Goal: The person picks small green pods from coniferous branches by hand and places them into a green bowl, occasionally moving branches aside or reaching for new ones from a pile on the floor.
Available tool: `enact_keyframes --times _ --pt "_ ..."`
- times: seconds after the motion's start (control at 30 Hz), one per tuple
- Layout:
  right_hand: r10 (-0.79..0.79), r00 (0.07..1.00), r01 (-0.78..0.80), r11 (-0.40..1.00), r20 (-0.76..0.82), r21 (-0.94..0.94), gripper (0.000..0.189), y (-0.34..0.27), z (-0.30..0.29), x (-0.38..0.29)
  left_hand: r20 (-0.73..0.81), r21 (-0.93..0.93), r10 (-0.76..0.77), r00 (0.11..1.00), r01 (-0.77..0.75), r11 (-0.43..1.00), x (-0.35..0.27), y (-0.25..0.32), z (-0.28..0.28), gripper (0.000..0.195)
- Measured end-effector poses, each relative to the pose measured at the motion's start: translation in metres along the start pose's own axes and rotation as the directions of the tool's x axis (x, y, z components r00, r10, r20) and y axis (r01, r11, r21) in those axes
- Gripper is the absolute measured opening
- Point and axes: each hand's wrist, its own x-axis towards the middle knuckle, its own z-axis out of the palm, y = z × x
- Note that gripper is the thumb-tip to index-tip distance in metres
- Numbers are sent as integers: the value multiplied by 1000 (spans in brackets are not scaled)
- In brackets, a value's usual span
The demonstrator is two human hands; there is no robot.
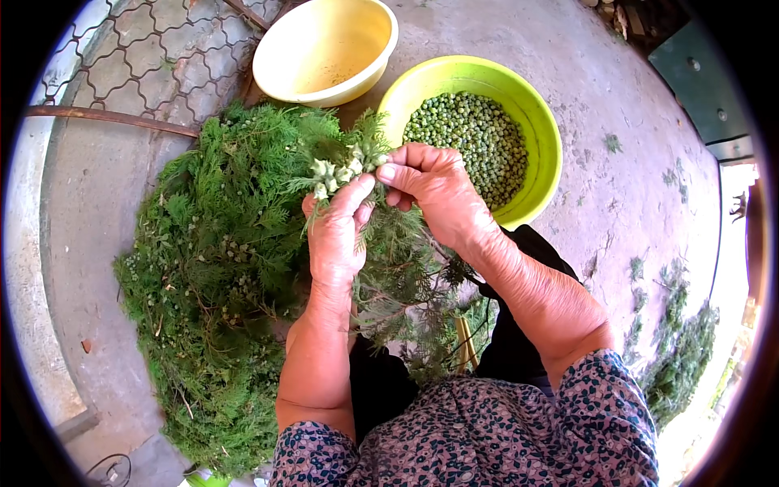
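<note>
My left hand [338, 237] holds a green conifer sprig bearing pale green cones [331, 176] between thumb and fingers. My right hand [426, 182] pinches at the sprig's right end, its thumb and index finger beside a cone. Just behind the right hand stands a lime-green plastic basin [544, 128], partly filled with small round green cones [468, 140]. Feathery conifer branches [225, 255] lie in a large heap to the left of my left hand. More foliage hangs below both hands, between the forearms.
A pale yellow plastic basin [304, 45] with a few bits at its bottom stands beyond the heap. A metal lattice [152, 67] lies at the upper left. Loose greenery [681, 359] is scattered on the concrete floor at right, with a dark green panel [700, 79] farther back.
</note>
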Motion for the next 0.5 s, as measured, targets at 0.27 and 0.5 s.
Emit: enact_keyframes --times 0.27,0.5 --pt "34 996 -53 965 77 257 18 -3 -9 3 -132 47 -91 987 98 994 1 4 1 30" --pt "57 995 -63 995 76 80 7 1 -4 5 -56 81 -18 998 22 997 -5 3 3 15"
